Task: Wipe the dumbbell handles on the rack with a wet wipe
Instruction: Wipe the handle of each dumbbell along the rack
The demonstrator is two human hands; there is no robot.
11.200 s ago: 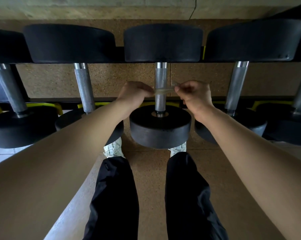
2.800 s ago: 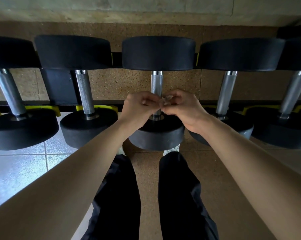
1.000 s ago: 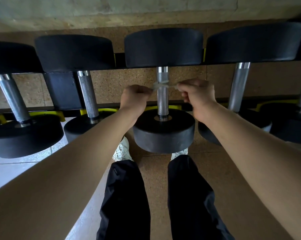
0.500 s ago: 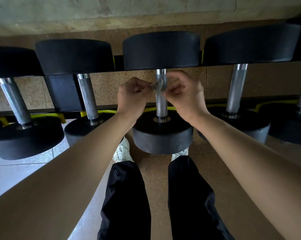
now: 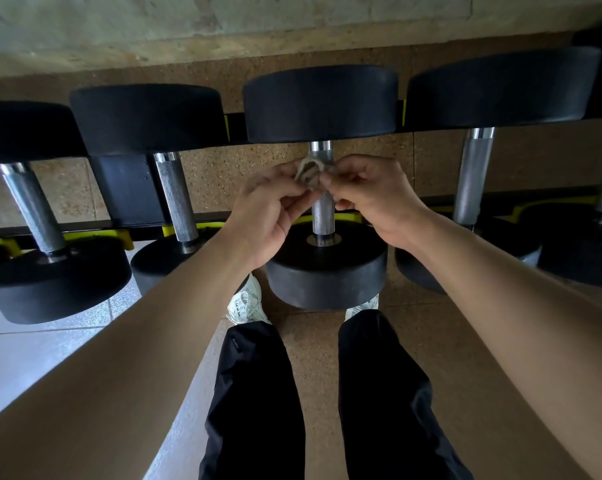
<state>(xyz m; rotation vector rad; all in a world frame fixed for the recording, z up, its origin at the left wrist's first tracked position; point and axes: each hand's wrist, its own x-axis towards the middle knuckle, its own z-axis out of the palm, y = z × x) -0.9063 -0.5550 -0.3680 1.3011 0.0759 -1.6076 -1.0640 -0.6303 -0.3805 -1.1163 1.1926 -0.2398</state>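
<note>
Several black dumbbells lie side by side on a rack with yellow cradles (image 5: 327, 219). The middle dumbbell (image 5: 327, 271) has a knurled steel handle (image 5: 322, 213). A small, twisted pale wet wipe (image 5: 308, 172) is bunched in a loop in front of the upper part of that handle. My left hand (image 5: 268, 209) pinches the wipe's left end and my right hand (image 5: 369, 199) pinches its right end, fingertips almost meeting over the handle.
Neighbouring handles stand to the left (image 5: 176, 199), far left (image 5: 33, 209) and right (image 5: 471, 178). A black rack post (image 5: 126, 188) sits behind the left handles. My legs and white shoes (image 5: 246, 303) are below the rack on brown speckled floor.
The wipe was stretched taut behind the handle a second ago. My hands have since come together in front of the handle and the wipe is now slack and bunched between the fingertips.
</note>
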